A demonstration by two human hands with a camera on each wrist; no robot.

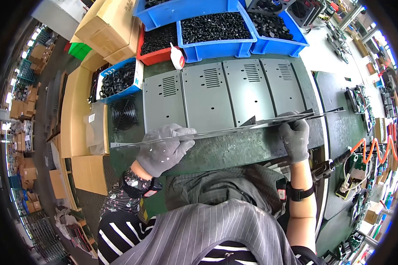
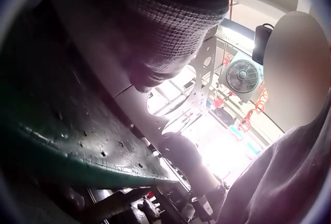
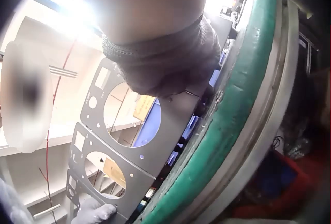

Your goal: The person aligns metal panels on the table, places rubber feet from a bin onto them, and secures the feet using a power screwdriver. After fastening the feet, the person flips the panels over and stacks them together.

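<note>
Both hands wear grey gloves and hold a long grey metal panel [image 1: 225, 130], seen nearly edge-on in the head view. My left hand [image 1: 163, 150] grips its left part, thumb on the near side. Toward the right end, my right hand [image 1: 295, 137] grips the panel with curled fingers. Large round cutouts and small holes show in the panel [image 3: 178, 118] in the right wrist view, where the left hand [image 3: 93, 212] appears at the bottom. Beyond the held panel, several flat grey plates [image 1: 205, 95] with slots lie side by side on the green bench top [image 1: 234, 152].
Blue bins [image 1: 197, 52] and a red bin [image 1: 157, 55] of small black parts line the back, near a white bottle [image 1: 177, 57]. A black fan guard [image 1: 124, 113] and open cardboard box [image 1: 70, 119] are at left. Circuit boards [image 1: 360, 106] and a coiled orange hose [image 1: 376, 152] are at right.
</note>
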